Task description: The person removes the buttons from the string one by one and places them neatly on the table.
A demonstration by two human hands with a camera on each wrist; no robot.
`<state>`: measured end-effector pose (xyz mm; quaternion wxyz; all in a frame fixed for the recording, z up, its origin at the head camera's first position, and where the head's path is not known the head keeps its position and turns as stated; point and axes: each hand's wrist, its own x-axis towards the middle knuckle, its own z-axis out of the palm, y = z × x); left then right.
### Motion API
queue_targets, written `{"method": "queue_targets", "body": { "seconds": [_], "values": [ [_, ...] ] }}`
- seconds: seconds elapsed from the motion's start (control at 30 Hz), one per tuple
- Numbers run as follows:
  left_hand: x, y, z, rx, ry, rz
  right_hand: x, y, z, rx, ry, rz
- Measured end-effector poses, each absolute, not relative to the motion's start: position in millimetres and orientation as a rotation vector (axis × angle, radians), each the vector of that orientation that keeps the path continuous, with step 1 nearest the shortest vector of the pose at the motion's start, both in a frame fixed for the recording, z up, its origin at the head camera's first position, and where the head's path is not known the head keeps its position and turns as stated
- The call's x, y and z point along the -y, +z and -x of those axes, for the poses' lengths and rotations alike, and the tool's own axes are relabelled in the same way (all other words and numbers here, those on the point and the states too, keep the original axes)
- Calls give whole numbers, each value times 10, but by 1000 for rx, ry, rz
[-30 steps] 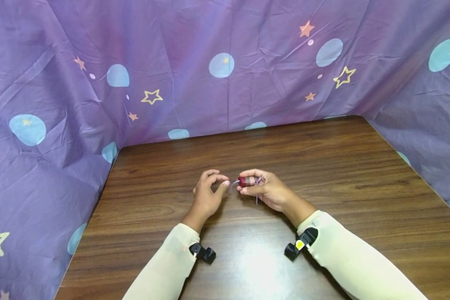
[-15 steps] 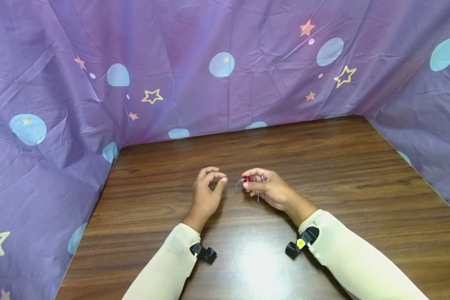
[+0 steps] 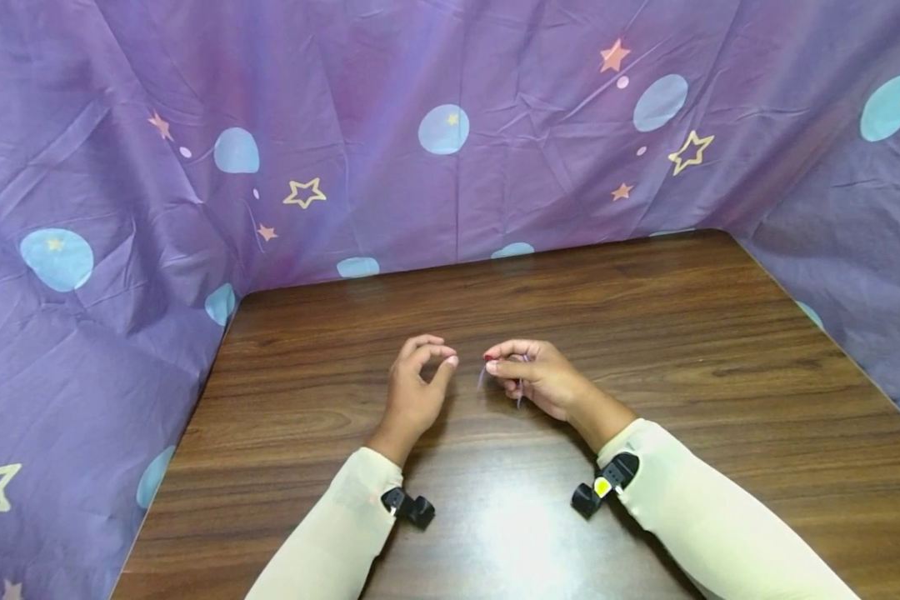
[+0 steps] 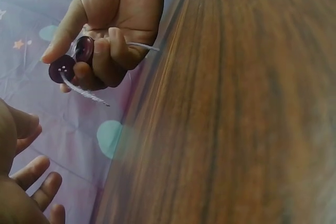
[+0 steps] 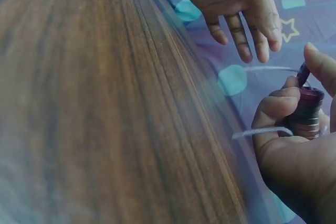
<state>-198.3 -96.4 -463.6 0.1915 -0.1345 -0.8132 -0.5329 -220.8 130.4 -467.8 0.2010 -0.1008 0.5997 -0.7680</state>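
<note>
My right hand holds a stack of buttons threaded on a pale cord. A dark maroon button at the stack's near end is pinched at its edge by thumb and finger and stands slightly apart from the others. One cord end comes out through this button; the other hangs out behind the curled fingers. In the head view those fingers hide most of the stack. My left hand hovers to the left of the cord, fingers loosely bent, with nothing held.
Both hands are above a brown wood-grain table. A purple cloth with stars and blue circles hangs behind the table and along its sides. Black wrist cameras are strapped over the pale sleeves.
My right hand has drawn slightly right, and the cord end has come away from my left fingertips. The right fingers have closed further over the stack, which showed more plainly before.
</note>
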Motion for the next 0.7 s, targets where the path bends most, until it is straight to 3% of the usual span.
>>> {"method": "queue_targets", "body": {
  "seconds": [0.7],
  "values": [
    [927,-4604,1933,2314,-1620,414,-1268,-4666,2215,-1826,-2156,248]
  ]
}}
